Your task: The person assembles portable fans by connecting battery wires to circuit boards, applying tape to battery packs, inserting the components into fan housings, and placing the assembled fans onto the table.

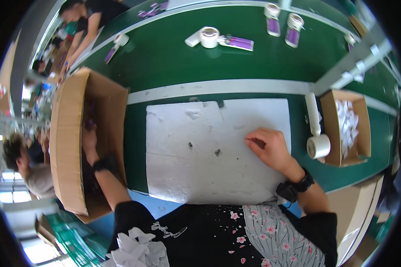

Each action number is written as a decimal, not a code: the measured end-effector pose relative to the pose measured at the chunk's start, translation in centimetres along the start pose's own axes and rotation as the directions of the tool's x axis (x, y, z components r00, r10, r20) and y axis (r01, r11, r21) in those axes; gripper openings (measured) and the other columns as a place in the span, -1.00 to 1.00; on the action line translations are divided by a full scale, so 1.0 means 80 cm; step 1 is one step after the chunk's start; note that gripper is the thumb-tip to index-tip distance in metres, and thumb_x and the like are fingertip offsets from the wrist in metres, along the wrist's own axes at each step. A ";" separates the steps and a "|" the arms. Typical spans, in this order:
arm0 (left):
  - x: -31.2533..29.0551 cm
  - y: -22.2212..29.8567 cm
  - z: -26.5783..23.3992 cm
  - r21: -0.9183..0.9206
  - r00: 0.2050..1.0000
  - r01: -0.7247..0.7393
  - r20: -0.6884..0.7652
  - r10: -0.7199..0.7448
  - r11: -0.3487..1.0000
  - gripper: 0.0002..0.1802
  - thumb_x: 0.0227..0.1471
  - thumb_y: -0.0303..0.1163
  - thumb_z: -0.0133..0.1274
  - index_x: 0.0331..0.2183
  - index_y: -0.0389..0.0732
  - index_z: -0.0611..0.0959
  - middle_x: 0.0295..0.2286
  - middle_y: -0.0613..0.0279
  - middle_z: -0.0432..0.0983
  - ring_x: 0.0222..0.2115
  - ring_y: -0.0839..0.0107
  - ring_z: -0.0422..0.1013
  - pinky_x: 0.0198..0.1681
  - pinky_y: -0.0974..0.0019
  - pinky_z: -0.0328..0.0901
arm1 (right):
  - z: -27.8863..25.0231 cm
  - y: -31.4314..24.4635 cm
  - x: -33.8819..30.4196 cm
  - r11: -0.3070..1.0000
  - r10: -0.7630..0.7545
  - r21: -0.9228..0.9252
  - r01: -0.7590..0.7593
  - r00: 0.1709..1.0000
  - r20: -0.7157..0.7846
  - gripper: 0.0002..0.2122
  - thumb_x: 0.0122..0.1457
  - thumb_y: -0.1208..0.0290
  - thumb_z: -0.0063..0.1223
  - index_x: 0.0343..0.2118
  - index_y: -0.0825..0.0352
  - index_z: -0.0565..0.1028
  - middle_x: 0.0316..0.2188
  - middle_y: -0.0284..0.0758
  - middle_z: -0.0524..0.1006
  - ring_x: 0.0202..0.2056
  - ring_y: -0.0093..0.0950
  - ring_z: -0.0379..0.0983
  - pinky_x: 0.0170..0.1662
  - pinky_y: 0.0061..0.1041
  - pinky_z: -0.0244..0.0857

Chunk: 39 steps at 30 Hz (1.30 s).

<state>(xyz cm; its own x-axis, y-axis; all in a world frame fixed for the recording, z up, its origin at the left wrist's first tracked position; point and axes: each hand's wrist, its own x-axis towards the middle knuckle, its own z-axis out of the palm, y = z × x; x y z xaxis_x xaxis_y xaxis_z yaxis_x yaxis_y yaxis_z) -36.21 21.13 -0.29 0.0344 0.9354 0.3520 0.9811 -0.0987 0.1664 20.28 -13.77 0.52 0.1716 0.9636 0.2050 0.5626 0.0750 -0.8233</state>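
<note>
My left hand [89,141] reaches into the tall cardboard box [69,147] on the left. Its fingers are closed about a purple part [89,123] that is dim and mostly hidden in the shade. Over the right half of a white foam board [178,173] is my right hand [270,147], its fingers curled and the thumb drawn to the forefinger. Nothing shows between them. The board's surface is marked with small dark holes and dents.
At right, a white handheld device with a round head [318,147] lies by an open carton [367,129] of white paper pieces [346,124]. Beyond a pale rail [218,89], similar white devices with purple packs [237,42] lie on the green table [173,62]. People work at left.
</note>
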 end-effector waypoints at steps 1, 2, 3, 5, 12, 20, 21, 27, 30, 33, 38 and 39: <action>-0.019 0.065 -0.021 -0.169 0.999 -0.032 0.010 0.034 0.985 -0.43 0.05 -0.29 0.11 0.07 -0.32 0.42 -0.09 -0.06 0.49 -0.06 0.11 0.42 0.02 0.19 0.28 | -0.003 0.002 -0.002 1.000 -0.008 -0.006 0.008 1.000 0.007 -0.94 0.03 0.58 0.18 -0.40 0.35 0.55 -0.57 -0.30 0.49 -0.62 -0.48 0.38 -0.53 -0.55 0.24; -0.046 0.132 -0.049 -0.331 0.998 -0.045 0.015 0.053 0.943 -0.45 0.08 -0.30 0.10 0.07 -0.33 0.42 -0.12 0.00 0.51 -0.11 0.19 0.45 -0.02 0.25 0.30 | -0.008 0.003 -0.004 1.000 -0.029 -0.011 0.029 0.999 0.024 -0.93 0.03 0.57 0.18 -0.39 0.34 0.55 -0.57 -0.30 0.49 -0.62 -0.48 0.39 -0.53 -0.54 0.25; -0.067 0.185 -0.067 -0.535 0.997 0.019 0.079 0.027 0.845 -0.50 0.10 -0.31 0.08 0.05 -0.33 0.44 -0.19 0.08 0.51 -0.18 0.29 0.45 -0.08 0.31 0.32 | -0.010 0.006 -0.005 1.000 -0.011 -0.019 0.011 1.000 -0.002 -0.93 0.03 0.57 0.18 -0.39 0.34 0.55 -0.57 -0.30 0.49 -0.62 -0.48 0.39 -0.53 -0.54 0.25; -0.111 0.290 -0.107 -0.799 0.972 0.177 0.232 0.023 0.574 -0.59 0.14 -0.34 0.05 -0.01 -0.30 0.47 -0.29 0.20 0.48 -0.31 0.45 0.43 -0.20 0.40 0.33 | -0.007 0.011 -0.005 0.998 -0.065 0.004 0.065 0.998 -0.007 -0.92 0.04 0.58 0.16 -0.38 0.34 0.55 -0.56 -0.30 0.49 -0.60 -0.48 0.40 -0.52 -0.54 0.26; -0.208 0.479 -0.089 -0.786 0.569 0.616 0.498 0.655 0.062 -0.60 0.15 -0.14 0.04 -0.13 -0.23 0.43 -0.34 0.17 0.46 -0.45 0.46 0.41 -0.48 0.41 0.34 | -0.024 -0.002 -0.009 0.996 0.000 0.084 0.016 0.982 -0.187 -0.92 0.07 0.60 0.12 -0.35 0.38 0.54 -0.46 -0.28 0.51 -0.49 -0.45 0.44 -0.45 -0.53 0.32; -0.290 0.510 -0.045 -0.259 0.167 0.966 0.658 0.734 0.013 -0.67 0.24 -0.14 -0.11 -0.20 -0.22 0.48 -0.37 0.18 0.51 -0.47 0.46 0.41 -0.37 0.41 0.34 | -0.087 -0.004 0.010 0.611 -0.319 -0.722 -0.325 0.734 -0.600 -0.79 0.10 0.57 0.09 -0.17 0.38 0.49 -0.21 -0.13 0.52 -0.35 -0.17 0.50 -0.28 -0.25 0.39; -0.297 0.510 -0.045 -0.236 0.180 0.971 0.670 0.720 -0.024 -0.68 0.24 -0.15 -0.12 -0.21 -0.22 0.48 -0.37 0.19 0.51 -0.48 0.47 0.41 -0.35 0.41 0.34 | -0.088 -0.003 0.008 0.611 -0.323 -0.727 -0.314 0.739 -0.591 -0.79 0.10 0.57 0.09 -0.17 0.38 0.49 -0.21 -0.13 0.52 -0.35 -0.17 0.50 -0.28 -0.25 0.39; -0.305 0.514 -0.063 -0.283 0.307 0.947 0.659 0.686 -0.152 -0.73 0.22 -0.15 -0.04 -0.27 -0.16 0.50 -0.43 0.28 0.52 -0.46 0.52 0.45 -0.37 0.38 0.38 | -0.109 -0.001 -0.006 0.622 0.203 -0.613 -0.488 0.856 -0.475 -0.80 0.08 0.56 0.10 -0.20 0.39 0.50 -0.27 -0.11 0.53 -0.35 -0.09 0.49 -0.25 -0.16 0.36; -0.282 0.517 -0.032 -0.425 0.500 0.859 0.577 0.645 -0.286 -0.70 0.22 -0.12 -0.05 -0.24 -0.17 0.52 -0.41 0.28 0.51 -0.45 0.54 0.44 -0.38 0.42 0.35 | -0.119 -0.047 -0.005 0.729 0.168 -0.561 -0.391 0.898 -0.407 -0.81 0.03 0.57 0.12 -0.25 0.39 0.50 -0.33 -0.13 0.53 -0.37 -0.12 0.48 -0.26 -0.20 0.37; -0.242 0.499 -0.019 -0.426 0.601 0.797 0.628 0.494 -0.427 -0.64 0.24 -0.08 -0.10 -0.22 -0.19 0.52 -0.43 0.30 0.52 -0.51 0.55 0.40 -0.43 0.46 0.32 | -0.101 -0.097 -0.003 0.887 0.159 -0.356 -0.293 0.919 -0.361 -0.81 -0.05 0.61 0.14 -0.31 0.39 0.49 -0.40 -0.17 0.52 -0.38 -0.15 0.47 -0.27 -0.23 0.38; -0.210 0.479 -0.014 -0.467 0.677 0.735 0.558 0.480 -0.492 -0.57 0.26 -0.04 -0.19 -0.15 -0.23 0.49 -0.38 0.24 0.54 -0.56 0.55 0.39 -0.48 0.45 0.31 | -0.046 -0.079 0.012 0.754 -0.489 -0.421 0.504 0.859 0.153 -0.69 -0.38 0.66 0.16 -0.45 0.32 0.42 -0.34 -0.27 0.45 -0.23 -0.20 0.44 -0.19 -0.34 0.36; -0.206 0.478 -0.012 -0.482 0.684 0.729 0.517 0.514 -0.486 -0.55 0.27 -0.03 -0.21 -0.12 -0.23 0.48 -0.37 0.21 0.55 -0.55 0.55 0.39 -0.49 0.45 0.31 | -0.032 -0.058 0.014 0.746 -0.471 -0.394 0.536 0.844 0.257 -0.68 -0.39 0.65 0.16 -0.44 0.32 0.41 -0.28 -0.25 0.42 -0.17 -0.20 0.41 -0.15 -0.33 0.34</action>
<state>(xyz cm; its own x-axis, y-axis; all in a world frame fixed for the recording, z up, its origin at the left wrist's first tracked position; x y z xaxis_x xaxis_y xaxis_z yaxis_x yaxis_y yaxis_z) 0.53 1.60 1.19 0.6266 0.7648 -0.1498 -0.5435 0.5666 0.6193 19.95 -13.67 5.96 -0.3281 0.8439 0.4244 0.8307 0.4717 -0.2956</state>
